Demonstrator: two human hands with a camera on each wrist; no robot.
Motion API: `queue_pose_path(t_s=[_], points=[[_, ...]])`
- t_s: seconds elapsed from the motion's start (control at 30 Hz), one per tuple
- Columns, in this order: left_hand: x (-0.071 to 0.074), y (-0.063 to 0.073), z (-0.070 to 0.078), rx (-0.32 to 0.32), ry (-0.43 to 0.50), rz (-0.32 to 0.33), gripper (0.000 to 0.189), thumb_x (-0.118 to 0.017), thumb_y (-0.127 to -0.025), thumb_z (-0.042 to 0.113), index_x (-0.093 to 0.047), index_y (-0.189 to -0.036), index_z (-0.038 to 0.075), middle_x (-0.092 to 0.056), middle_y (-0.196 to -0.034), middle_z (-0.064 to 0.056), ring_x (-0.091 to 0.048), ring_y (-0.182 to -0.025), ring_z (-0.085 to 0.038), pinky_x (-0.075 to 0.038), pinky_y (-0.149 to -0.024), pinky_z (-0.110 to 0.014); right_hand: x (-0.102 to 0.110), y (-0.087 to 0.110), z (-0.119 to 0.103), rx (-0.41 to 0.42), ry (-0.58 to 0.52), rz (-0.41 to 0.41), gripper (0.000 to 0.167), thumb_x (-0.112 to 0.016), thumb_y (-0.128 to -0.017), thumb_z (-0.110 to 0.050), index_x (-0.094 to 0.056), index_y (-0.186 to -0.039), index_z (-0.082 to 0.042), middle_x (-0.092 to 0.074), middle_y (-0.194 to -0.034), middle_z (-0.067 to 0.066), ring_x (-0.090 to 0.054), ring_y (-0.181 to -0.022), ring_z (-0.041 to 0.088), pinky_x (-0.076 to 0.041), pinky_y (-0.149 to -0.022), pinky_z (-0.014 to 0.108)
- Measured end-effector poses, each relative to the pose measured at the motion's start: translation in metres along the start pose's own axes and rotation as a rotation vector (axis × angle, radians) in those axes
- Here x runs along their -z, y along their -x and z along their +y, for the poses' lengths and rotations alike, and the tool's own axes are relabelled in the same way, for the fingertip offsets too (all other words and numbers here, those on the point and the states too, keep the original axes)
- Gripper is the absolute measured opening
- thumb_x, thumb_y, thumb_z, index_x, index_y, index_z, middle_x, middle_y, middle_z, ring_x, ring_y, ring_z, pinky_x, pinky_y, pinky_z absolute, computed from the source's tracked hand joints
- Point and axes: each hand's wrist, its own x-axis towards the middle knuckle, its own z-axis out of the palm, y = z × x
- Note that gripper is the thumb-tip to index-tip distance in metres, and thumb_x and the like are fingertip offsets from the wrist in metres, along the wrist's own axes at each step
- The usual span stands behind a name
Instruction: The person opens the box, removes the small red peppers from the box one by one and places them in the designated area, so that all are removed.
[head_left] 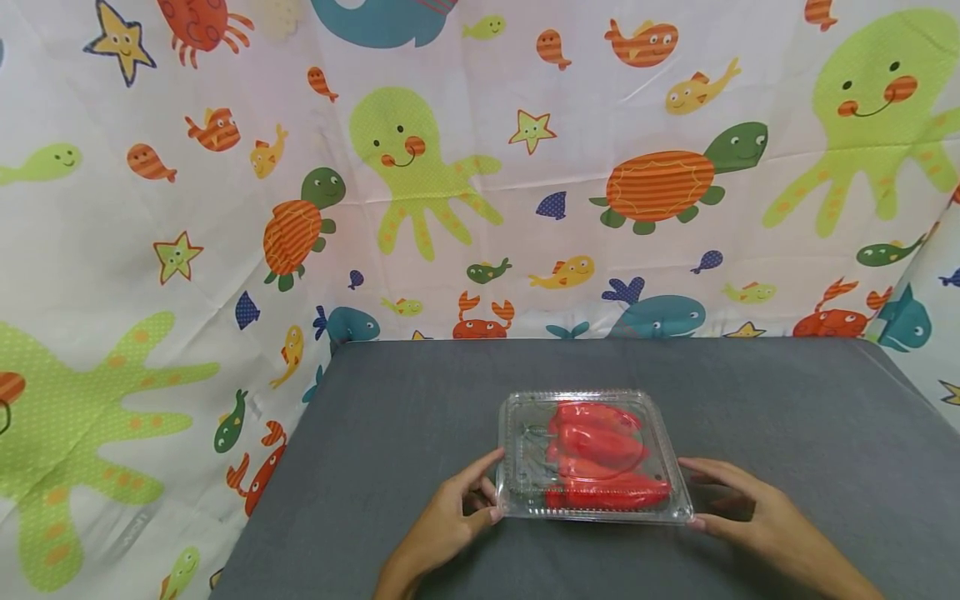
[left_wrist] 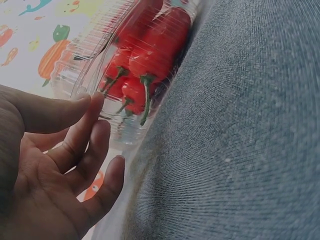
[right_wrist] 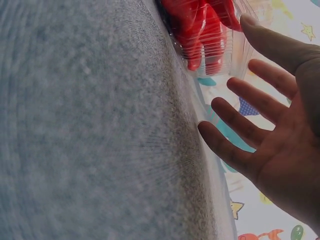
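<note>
A clear plastic clamshell container with a ridged lid lies on the grey cloth. Several red peppers are inside, their green stems toward the left side, as the left wrist view also shows. My left hand is at the container's left side, thumb and index finger pinching its rim near the front corner, other fingers loosely bent. On the opposite side, my right hand touches the front right corner with its thumb. Its other fingers are spread and nearly straight, apart from the wall in the right wrist view.
The grey cloth-covered table extends around the container. Behind it and along the left hangs a white curtain printed with sea animals; another printed panel stands at the far right.
</note>
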Motion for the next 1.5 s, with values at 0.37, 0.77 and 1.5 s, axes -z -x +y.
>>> queue_pose_path(t_s=[0.37,0.77,1.5], points=[[0.0017,0.0008,0.0011,0.008,0.018,-0.002,0.075,-0.076,-0.098,0.014,-0.041,-0.164,0.022,-0.069,-0.097,-0.003,-0.067,-0.087,-0.010,-0.055,-0.085,-0.026,-0.0031,0.0013,-0.0004,0.000,-0.012,0.008,0.067,-0.079,-0.095,-0.037,-0.055,-0.154,-0.015,-0.057,-0.151,0.017,-0.058,-0.124,0.038,-0.063,-0.082,0.030],[0.0017,0.0000,0.0007,0.020,0.025,0.001,0.087,-0.076,-0.097,0.012,-0.028,-0.169,0.028,-0.068,-0.095,-0.002,-0.067,-0.082,-0.011,-0.057,-0.083,-0.027,-0.0017,-0.0013,0.0002,0.022,0.006,0.021,0.065,-0.080,-0.095,-0.038,-0.057,-0.153,-0.021,-0.059,-0.149,0.013,-0.058,-0.122,0.019,-0.058,-0.079,0.023],[0.0018,-0.0002,-0.0006,0.012,0.030,-0.035,0.076,-0.073,-0.101,0.014,-0.035,-0.167,0.016,-0.069,-0.098,-0.002,-0.068,-0.085,-0.011,-0.056,-0.087,-0.025,0.0042,-0.0045,-0.0075,0.093,-0.007,0.083,0.062,-0.081,-0.095,-0.028,-0.057,-0.152,-0.020,-0.051,-0.152,0.014,-0.037,-0.117,-0.021,-0.059,-0.077,0.023]])
